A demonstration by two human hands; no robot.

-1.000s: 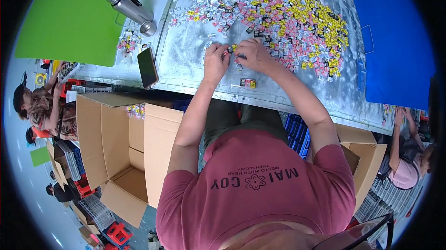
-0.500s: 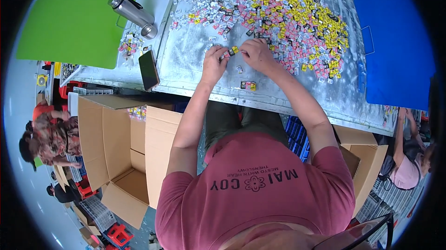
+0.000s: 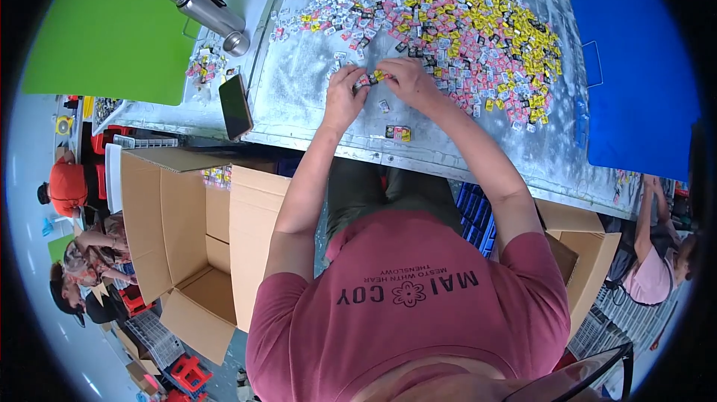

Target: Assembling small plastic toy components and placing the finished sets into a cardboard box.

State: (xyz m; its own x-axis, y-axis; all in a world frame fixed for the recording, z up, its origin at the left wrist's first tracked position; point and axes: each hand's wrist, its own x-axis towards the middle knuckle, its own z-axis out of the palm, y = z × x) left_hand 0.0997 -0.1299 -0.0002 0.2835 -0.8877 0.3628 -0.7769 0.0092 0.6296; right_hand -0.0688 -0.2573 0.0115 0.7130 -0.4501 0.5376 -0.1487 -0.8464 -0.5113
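Note:
My left hand (image 3: pixel 344 99) is closed on one end of a short row of small rectangular plastic pieces (image 3: pixel 365 81), coloured pink, black and yellow. At the row's yellow end, my right hand (image 3: pixel 410 84) pinches with thumb and fingertips touching it. Fingers hide part of the row. Nearer me, close to the table's front edge, lies another small block of joined pieces (image 3: pixel 398 133) in black, pink and yellow. A single pale piece (image 3: pixel 384 106) rests between that block and my hands. Beyond my hands spreads a big pile of loose pieces (image 3: pixel 463 36), white, pink, black and yellow.
A phone (image 3: pixel 236 107) and a steel flask (image 3: pixel 209 12) with its cup (image 3: pixel 236 44) stand to the left. Open cardboard boxes (image 3: pixel 179 230) flank me below the table (image 3: pixel 291 96). Green (image 3: pixel 112 28) and blue boards (image 3: pixel 635 66) rise at the sides. Other people work nearby.
My right hand has moved slightly left, bringing its fingertips onto the yellow end of the row. My left hand stays almost in place. People at the far left have shifted.

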